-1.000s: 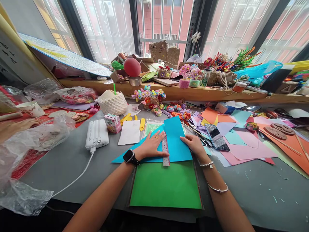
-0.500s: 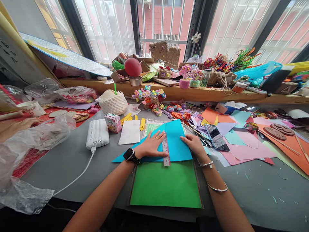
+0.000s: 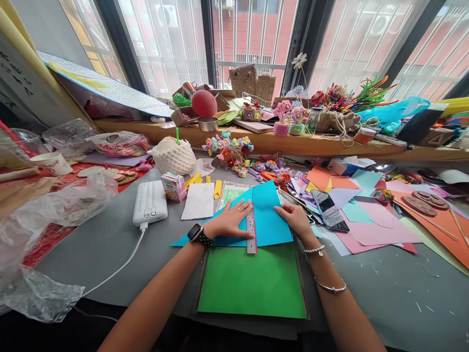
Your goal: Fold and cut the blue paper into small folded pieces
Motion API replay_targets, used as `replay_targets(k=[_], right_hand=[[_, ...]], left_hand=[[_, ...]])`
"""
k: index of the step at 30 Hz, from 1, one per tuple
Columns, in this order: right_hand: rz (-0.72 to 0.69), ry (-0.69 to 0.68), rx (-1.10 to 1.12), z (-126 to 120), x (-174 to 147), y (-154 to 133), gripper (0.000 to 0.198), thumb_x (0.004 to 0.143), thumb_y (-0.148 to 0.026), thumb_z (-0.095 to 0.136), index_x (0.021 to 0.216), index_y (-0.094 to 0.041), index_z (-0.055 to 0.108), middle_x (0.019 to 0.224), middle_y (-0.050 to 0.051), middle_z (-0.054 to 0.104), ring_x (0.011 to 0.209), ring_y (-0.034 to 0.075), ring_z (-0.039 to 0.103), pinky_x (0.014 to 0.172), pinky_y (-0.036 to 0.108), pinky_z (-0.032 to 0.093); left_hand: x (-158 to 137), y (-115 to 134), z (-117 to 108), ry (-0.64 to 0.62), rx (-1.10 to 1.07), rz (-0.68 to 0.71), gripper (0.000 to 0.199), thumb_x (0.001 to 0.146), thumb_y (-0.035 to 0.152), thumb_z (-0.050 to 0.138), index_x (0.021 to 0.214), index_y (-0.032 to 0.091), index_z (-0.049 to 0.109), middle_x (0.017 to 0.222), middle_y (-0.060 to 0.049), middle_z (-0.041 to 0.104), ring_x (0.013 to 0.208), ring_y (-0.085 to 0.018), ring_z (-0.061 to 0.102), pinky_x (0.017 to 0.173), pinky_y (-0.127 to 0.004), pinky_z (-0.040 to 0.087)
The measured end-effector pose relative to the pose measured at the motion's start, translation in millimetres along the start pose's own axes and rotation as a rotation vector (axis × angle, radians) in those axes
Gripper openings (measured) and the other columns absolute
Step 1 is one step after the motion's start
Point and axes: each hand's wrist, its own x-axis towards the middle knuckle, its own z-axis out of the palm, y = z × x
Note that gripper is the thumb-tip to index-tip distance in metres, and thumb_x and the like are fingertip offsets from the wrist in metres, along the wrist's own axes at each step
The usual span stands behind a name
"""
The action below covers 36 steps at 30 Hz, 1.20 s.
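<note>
A blue sheet of paper [image 3: 271, 220] lies over the top part of a green sheet [image 3: 252, 288]. Across the blue paper, roughly upright in view, runs a narrow patterned ruler [image 3: 251, 232]. My left hand [image 3: 230, 222] is spread flat, with its palm on the paper and its thumb on the ruler's near part. At the blue paper's right edge, my right hand [image 3: 293, 219] is closed, thumb and forefinger pinching the edge. The other fingers curl under and are partly hidden.
A white power bank [image 3: 149, 204] with a cable stands left, near a small carton [image 3: 173, 187] and a white card [image 3: 198, 201]. To the right lie a phone [image 3: 330, 211] and coloured paper scraps [image 3: 381, 222]. Another person's hand [image 3: 31, 193] rests at far left.
Both hands, the ruler and the blue paper keep almost the same pose. The whole view has shifted very slightly.
</note>
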Motion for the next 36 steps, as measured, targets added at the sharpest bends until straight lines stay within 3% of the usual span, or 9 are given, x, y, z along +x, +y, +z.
replay_targets(k=[9,25,36], right_hand=[[0.007,-0.007,0.002,0.0,-1.8,-0.1,0.037,0.066,-0.050,0.051,0.053,-0.015,0.046,0.049,-0.004,0.035,0.047,0.008,0.029,0.041,0.020,0.022],[0.012,-0.011,0.037,0.1,-4.2,-3.2,0.039,0.066,-0.050,0.052,0.065,-0.012,0.059,0.055,0.000,0.053,0.049,0.012,0.044,0.046,0.023,0.033],[-0.115,0.051,-0.147,-1.1,-2.2,-7.2,0.040,0.070,-0.051,0.048,0.060,-0.014,0.059,0.050,0.000,0.051,0.047,0.012,0.042,0.044,0.022,0.029]], left_hand=[[-0.5,-0.1,-0.4,0.003,0.005,-0.001,0.092,0.066,0.071,0.035,0.135,0.017,0.010,0.142,-0.009,0.008,0.129,-0.028,0.000,0.100,-0.050,-0.002],[0.6,1.2,0.5,-0.003,0.017,-0.021,0.094,0.065,0.074,0.032,0.135,0.017,0.008,0.142,-0.008,0.007,0.129,-0.027,0.001,0.100,-0.050,0.000],[-0.2,2.9,-1.8,0.002,-0.004,-0.013,0.091,0.066,0.072,0.035,0.135,0.018,0.010,0.142,-0.008,0.008,0.129,-0.027,0.001,0.100,-0.050,0.000]])
